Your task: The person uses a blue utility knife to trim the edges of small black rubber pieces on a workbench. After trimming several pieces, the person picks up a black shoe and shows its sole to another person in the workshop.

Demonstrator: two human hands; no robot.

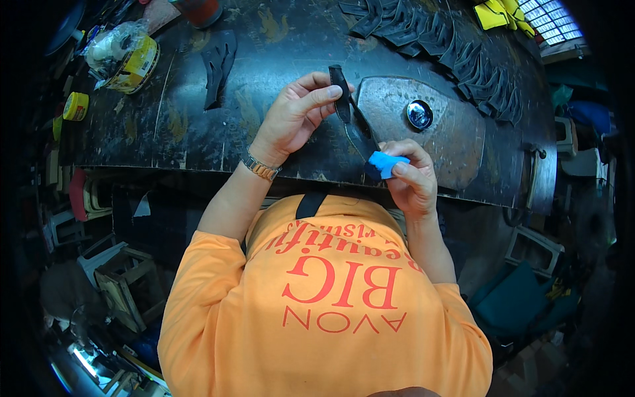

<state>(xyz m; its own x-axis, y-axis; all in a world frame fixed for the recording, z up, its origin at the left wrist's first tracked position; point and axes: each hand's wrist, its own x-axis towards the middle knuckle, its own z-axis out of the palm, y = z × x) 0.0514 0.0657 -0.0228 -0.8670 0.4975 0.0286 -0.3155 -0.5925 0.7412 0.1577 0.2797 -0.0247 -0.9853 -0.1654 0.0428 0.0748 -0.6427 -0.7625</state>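
Note:
My left hand pinches the upper end of a black leather-like piece between thumb and fingers. This piece is narrow at the top and spreads into strips lower down, above the table's near edge. In my right hand is a bunched blue cloth, gripped by thumb and fingers and touching the piece's lower part. Just right of the piece, a small round open tin with dark, shiny contents stands on a worn flat slab.
Several similar black pieces lie overlapped in a long row at the back right of the dark table. Another black piece lies at left. Beyond it are a yellow tub, a small yellow jar and a red container.

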